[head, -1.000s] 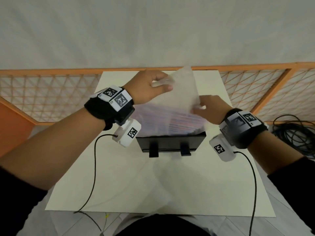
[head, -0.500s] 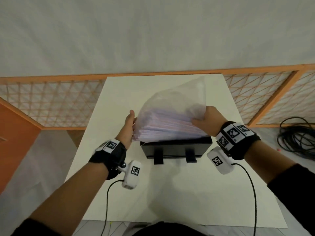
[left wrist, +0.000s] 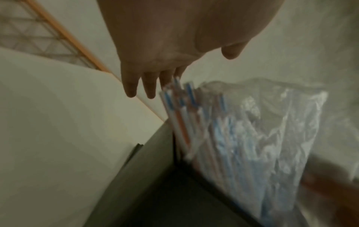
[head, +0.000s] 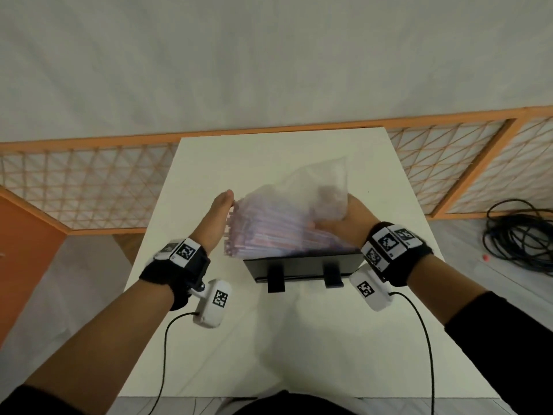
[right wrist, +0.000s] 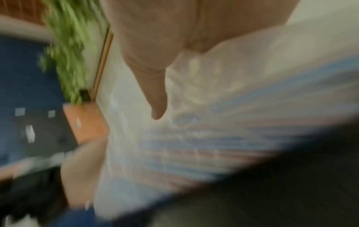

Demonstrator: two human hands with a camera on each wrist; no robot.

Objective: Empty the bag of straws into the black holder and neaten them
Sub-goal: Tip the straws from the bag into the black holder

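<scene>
A clear plastic bag (head: 317, 190) full of striped straws (head: 269, 232) lies over the black holder (head: 302, 263) in the middle of the white table (head: 299, 339). Straw ends (left wrist: 178, 107) stick out of the bag's left mouth, beyond the holder's left wall (left wrist: 136, 161). My left hand (head: 220, 217) stands flat, fingers straight, against those ends. My right hand (head: 350, 218) grips the bunched right end of the bag (right wrist: 204, 73); the right wrist view is blurred. The holder's inside is hidden under the bag.
An orange lattice fence (head: 83, 187) runs behind and beside the table. A coil of black cable (head: 520, 235) lies on the floor at the right. Wires hang from both wrist cameras over the table's near part.
My left hand let go of the bag's top and came down to its left end, flat against the straws. The bag sank lower over the holder and more straw ends show.
</scene>
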